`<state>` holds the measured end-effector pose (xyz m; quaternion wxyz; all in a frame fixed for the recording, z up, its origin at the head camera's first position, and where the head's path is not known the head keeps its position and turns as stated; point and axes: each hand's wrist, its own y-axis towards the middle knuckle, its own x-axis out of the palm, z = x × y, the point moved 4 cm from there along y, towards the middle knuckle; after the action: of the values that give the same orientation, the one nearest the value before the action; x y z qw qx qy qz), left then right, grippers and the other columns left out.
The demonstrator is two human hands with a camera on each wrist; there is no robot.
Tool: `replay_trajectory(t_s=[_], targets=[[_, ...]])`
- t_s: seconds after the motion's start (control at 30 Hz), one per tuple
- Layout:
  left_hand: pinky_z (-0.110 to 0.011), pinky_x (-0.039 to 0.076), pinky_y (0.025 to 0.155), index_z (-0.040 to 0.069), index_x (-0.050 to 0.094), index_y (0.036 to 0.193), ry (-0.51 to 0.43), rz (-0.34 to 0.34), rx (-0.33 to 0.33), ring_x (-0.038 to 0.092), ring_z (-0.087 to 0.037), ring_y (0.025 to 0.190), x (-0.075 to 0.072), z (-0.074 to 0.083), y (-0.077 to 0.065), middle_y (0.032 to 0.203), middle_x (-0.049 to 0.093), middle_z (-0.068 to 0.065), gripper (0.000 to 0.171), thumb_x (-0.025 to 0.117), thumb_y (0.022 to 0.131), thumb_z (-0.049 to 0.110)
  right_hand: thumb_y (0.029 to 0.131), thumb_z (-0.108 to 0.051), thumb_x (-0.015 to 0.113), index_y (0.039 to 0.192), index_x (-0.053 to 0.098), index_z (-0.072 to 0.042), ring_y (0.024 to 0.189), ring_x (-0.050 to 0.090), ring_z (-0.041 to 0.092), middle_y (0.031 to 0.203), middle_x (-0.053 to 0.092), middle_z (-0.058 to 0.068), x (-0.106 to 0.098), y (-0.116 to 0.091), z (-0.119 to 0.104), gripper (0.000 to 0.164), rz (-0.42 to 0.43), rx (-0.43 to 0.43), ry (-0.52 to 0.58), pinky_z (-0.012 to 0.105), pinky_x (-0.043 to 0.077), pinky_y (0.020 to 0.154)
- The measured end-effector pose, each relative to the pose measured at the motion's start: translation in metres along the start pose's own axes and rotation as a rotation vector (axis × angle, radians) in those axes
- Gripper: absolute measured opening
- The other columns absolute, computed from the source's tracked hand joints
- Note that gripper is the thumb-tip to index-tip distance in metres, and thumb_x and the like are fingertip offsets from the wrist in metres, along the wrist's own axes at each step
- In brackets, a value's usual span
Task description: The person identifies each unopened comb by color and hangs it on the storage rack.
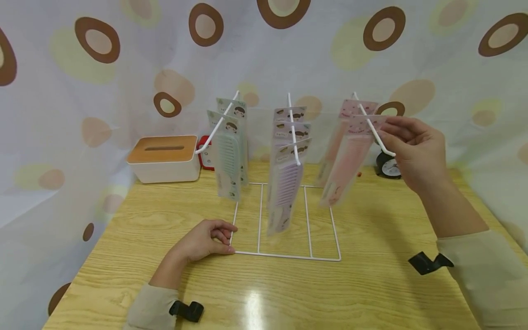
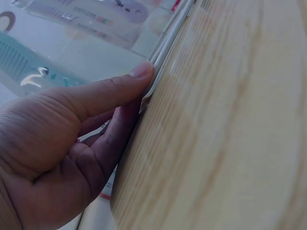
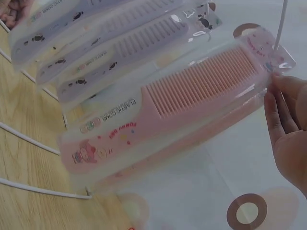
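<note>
A packaged pink comb hangs on the right prong of a white wire display rack, in front of another pink one. My right hand pinches the top edge of its package between thumb and fingers; the right wrist view shows the pink comb tilted. At the rack's front left corner, my left hand grips the base wire, with the thumb on the wire in the left wrist view. Packaged purple combs hang from the middle prong, packaged green combs from the left one.
On the wooden table, a white tissue box with a wooden lid stands at the back left, beside a red clock. A black alarm clock stands behind my right hand. A patterned curtain hangs behind.
</note>
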<state>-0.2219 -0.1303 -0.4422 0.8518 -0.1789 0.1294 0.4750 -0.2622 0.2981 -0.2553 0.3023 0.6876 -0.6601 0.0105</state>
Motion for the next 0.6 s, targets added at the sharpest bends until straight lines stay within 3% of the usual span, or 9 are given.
replay_trajectory(t_s=[0.13,0.37,0.6], targets=[[-0.024,0.051,0.078,-0.002,0.062,0.126,-0.006,0.001,-0.008,0.062,-0.018,0.086,0.000,0.000,-0.001,0.099,0.063,-0.011,0.053,0.084,0.080,0.010,0.088,0.021,0.058,0.123,0.064,0.008,0.097,0.074,0.017,0.103,0.076,0.011,-0.022,-0.001,0.002,0.038,-0.060,0.026,-0.082,0.023,0.057,0.082],[-0.024,0.051,0.079,-0.002,0.062,0.127,-0.002,-0.005,-0.004,0.062,-0.018,0.086,0.000,0.001,-0.001,0.097,0.064,-0.009,0.053,0.084,0.080,0.011,0.090,0.003,0.069,0.135,0.061,-0.008,0.098,0.071,0.000,0.108,0.076,-0.009,-0.102,-0.010,0.011,0.046,-0.025,0.180,-0.500,0.010,0.052,0.081],[-0.024,0.050,0.079,-0.002,0.062,0.127,-0.011,-0.007,-0.008,0.062,-0.018,0.087,0.001,0.000,0.000,0.096,0.065,-0.009,0.053,0.084,0.081,0.011,0.093,-0.009,0.070,0.139,0.058,-0.014,0.093,0.068,-0.011,0.106,0.072,-0.026,-0.174,-0.030,0.022,0.048,0.000,0.247,-0.867,0.006,0.050,0.077]])
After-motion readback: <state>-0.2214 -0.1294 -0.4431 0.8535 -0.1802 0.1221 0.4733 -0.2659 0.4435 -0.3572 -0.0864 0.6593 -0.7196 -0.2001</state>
